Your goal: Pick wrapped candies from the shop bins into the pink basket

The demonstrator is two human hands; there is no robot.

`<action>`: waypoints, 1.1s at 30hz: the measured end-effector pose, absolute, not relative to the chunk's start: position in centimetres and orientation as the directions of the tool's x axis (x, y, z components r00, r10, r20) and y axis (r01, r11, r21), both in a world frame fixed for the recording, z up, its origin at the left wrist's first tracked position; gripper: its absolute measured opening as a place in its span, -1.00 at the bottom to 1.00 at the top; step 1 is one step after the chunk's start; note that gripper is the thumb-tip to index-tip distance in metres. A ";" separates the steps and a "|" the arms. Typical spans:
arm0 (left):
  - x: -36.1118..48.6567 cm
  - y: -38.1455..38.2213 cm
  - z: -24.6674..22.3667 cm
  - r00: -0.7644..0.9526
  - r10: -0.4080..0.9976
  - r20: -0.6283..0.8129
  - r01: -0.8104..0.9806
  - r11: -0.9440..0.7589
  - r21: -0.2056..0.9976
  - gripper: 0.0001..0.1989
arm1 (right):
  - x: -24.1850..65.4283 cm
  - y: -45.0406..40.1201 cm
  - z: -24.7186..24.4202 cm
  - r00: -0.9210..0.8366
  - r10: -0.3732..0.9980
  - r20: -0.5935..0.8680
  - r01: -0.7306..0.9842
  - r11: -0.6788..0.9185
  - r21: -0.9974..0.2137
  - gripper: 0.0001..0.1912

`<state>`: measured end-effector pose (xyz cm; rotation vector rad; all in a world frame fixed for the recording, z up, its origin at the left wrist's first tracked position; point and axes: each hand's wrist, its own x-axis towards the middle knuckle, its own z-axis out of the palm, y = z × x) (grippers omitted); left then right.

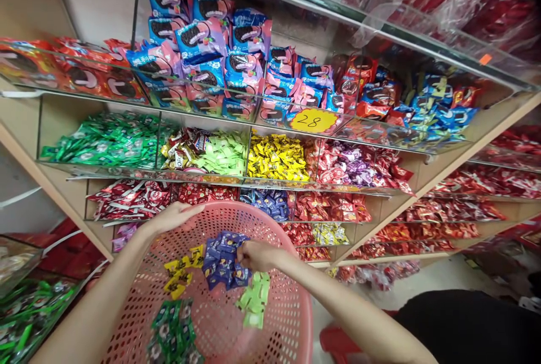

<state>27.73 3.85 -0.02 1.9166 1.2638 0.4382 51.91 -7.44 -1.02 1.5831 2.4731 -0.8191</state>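
A pink perforated plastic basket (305, 296) tilts in front of me. My left hand (180, 216) grips its far rim at the left, fingers over the edge. Inside the basket, my right hand (257, 255) has curled fingers pressed against a pile of purple-blue wrapped candies (224, 260); the fingertips are partly hidden among them. Yellow wrapped candies (180, 274) lie left of that pile. Light green wrapped candies (256, 299) sit just below my right hand, and dark green ones (173, 330) are heaped at the lower left.
Shelves with clear dividers rise ahead, holding blue-pink cookie packets (203, 37), green candies (114, 141), yellow candies (276, 158) and purple-blue candies (270, 203). A yellow price tag (313, 120) reads 28. A red stool (338, 344) and a person's dark clothing (469, 324) are at lower right.
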 end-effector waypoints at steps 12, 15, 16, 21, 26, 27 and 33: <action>27.4 3.1 -0.1 0.463 0.870 -0.171 0.603 -0.168 0.780 -0.51 | 49.3 -8.4 -2.3 -0.324 0.924 -0.206 0.945 0.324 -0.031 -0.72; 27.8 3.1 0.2 0.454 0.880 -0.136 0.607 -0.194 0.771 -0.51 | 49.2 -9.0 -2.3 -0.361 0.922 -0.138 0.928 0.370 0.039 -0.70; 27.9 3.1 0.2 0.456 0.881 -0.128 0.605 -0.201 0.770 -0.51 | 49.2 -9.3 -2.2 -0.370 0.921 -0.121 0.924 0.378 0.052 -0.71; 28.1 3.7 -0.4 0.479 0.864 -0.153 0.593 -0.190 0.783 -0.52 | 48.7 -10.9 -2.2 -0.465 0.860 -0.209 0.874 0.483 0.047 -0.68; 28.1 3.7 -0.6 0.480 0.862 -0.165 0.605 -0.189 0.773 -0.51 | 48.2 -11.6 -4.6 -0.478 0.846 -0.237 0.857 0.509 0.087 -0.77; 28.0 3.7 -0.6 0.475 0.866 -0.155 0.608 -0.196 0.769 -0.51 | 48.2 -11.6 -5.1 -0.482 0.850 -0.214 0.855 0.510 0.098 -0.80; 27.7 3.2 -0.3 0.452 0.881 -0.138 0.620 -0.199 0.759 -0.49 | 48.4 -11.1 -4.9 -0.465 0.879 -0.107 0.871 0.476 0.123 -0.83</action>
